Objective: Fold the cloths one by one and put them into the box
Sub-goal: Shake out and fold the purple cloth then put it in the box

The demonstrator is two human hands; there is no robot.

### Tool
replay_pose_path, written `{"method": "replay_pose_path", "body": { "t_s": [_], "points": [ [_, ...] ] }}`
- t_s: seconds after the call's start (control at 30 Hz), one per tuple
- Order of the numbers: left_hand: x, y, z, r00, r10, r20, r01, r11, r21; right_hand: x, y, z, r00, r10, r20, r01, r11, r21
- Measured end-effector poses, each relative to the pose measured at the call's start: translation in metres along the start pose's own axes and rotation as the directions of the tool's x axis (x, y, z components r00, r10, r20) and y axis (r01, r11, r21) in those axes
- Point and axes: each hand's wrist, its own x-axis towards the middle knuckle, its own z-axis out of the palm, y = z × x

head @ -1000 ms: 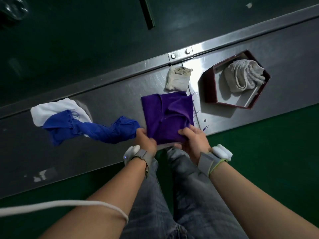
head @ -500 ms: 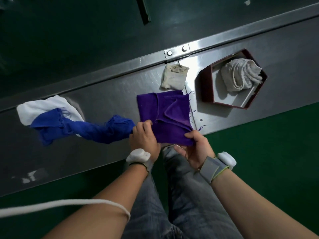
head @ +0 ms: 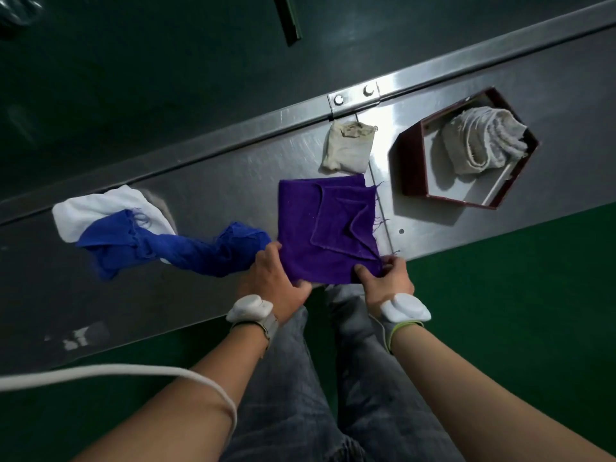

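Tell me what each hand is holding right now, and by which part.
Both hold the purple cloth. The left hand grips its near left corner; the right hand pinches its near right corner.

We log a steel worktop (head: 206, 195), rail (head: 233, 140) along its far edge, two-bolt bracket (head: 353, 96) on the rail. White scuffs (head: 78, 338) near the front-left edge. Green floor (head: 516, 295), jeans (head: 350, 378), white cable (head: 133, 370) below the front edge.
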Motion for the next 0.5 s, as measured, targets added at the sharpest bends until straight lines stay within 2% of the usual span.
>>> {"method": "replay_pose_path", "body": {
  "t_s": [0.03, 0.1, 0.23, 0.3, 0.4, 0.5],
  "points": [
    [0.0, 0.002, 0.0, 0.997, -0.071, -0.028, 0.066, 0.988, -0.136, -0.001, -0.002, 0.004, 1.0, -0.002, -0.003, 0.002, 1.0, -0.025],
    [0.002, 0.009, 0.001, 0.968, -0.252, -0.02, 0.226, 0.897, -0.38, -0.002, -0.006, 0.009, 1.0, 0.03, 0.008, -0.03, 0.997, -0.07],
    [0.007, 0.015, 0.004, 0.923, -0.371, 0.102, 0.376, 0.812, -0.447, 0.0, -0.016, 0.013, 0.989, 0.127, 0.075, -0.119, 0.988, -0.097],
    [0.008, 0.016, 0.001, 0.899, -0.404, 0.171, 0.436, 0.776, -0.456, -0.002, -0.022, 0.011, 0.973, 0.186, 0.135, -0.191, 0.981, 0.032],
    [0.006, 0.019, -0.023, 0.862, -0.445, 0.244, 0.499, 0.657, -0.565, -0.015, -0.038, 0.002, 0.942, 0.244, 0.228, -0.31, 0.896, 0.319],
    [0.003, 0.033, -0.069, 0.838, -0.436, 0.327, 0.509, 0.41, -0.757, -0.035, -0.078, -0.02, 0.893, 0.197, 0.404, -0.384, 0.801, 0.459]
  ]
}}
